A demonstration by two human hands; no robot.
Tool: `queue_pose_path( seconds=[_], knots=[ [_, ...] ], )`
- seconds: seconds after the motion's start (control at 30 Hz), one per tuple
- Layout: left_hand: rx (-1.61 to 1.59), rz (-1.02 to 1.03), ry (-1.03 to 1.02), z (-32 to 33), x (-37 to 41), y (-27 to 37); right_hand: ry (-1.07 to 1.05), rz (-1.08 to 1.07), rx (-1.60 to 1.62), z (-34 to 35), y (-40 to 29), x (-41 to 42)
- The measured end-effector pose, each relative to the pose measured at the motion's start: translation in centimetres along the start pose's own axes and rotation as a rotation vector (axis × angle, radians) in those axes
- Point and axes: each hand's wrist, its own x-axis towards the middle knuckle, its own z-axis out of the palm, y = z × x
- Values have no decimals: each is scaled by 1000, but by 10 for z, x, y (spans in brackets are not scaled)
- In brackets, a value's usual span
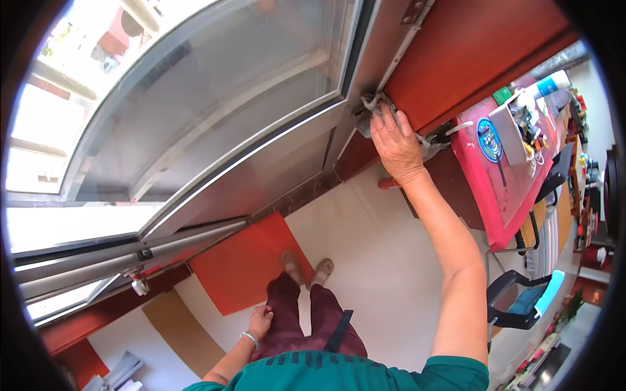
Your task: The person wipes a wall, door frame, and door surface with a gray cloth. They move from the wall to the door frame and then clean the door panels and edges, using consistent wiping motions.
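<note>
My right hand reaches up and presses a crumpled grey cloth against the metal door frame, where it meets a red panel. Part of the cloth hangs out past the far side of my hand. To the left of the frame is a glass door with a silver metal border and a solid lower panel. My left hand, with a bracelet at the wrist, hangs beside my thigh. Its fingers are curled in, and nothing shows in them.
An orange-red mat lies under my feet on the pale tiled floor. At right stands a pink-covered table bearing a blue fan-shaped paddle and a white box of small items. A dark-framed chair is below it.
</note>
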Motion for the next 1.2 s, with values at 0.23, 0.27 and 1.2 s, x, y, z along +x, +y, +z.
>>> queue_pose_path(
  seconds=[0.23, 0.27, 1.2],
  knots=[
    [14, -107, -128, 39, 26, 0, -286, -325, 77, 43, -40, -35],
    [22, -105, -83, 35, 32, 11, -322, -351, 75, 59, -49, -51],
    [-492, -444, 183, 343, -71, 200, -665, -1007, -22, 113, -82, -24]
  ],
)
